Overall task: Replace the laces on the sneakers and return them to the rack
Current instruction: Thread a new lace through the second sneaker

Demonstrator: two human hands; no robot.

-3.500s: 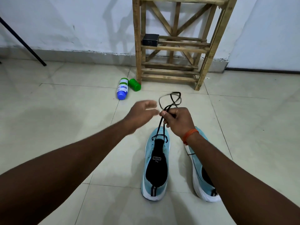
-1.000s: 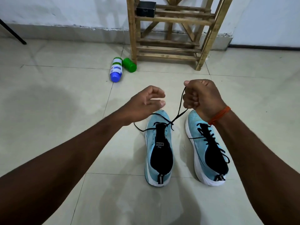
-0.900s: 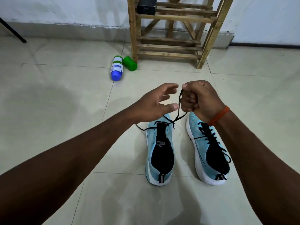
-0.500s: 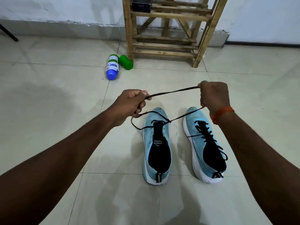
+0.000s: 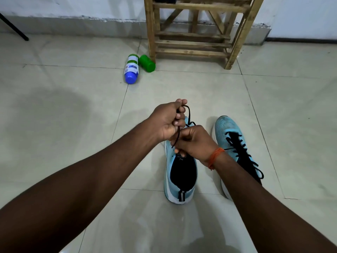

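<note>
Gripping black lace [image 5: 188, 114]: left hand [image 5: 166, 121] fisted, right hand [image 5: 195, 143] pinching.

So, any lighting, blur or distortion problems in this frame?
Head view: dim, even light, no hard glare; a broad soft shadow darkens the glossy pale tiled floor at left. Same view: wide-angle stretch swells both forearms and tilts the posts of the slatted wooden rack; left hand, right hand and thin black lace are sharp.
</note>
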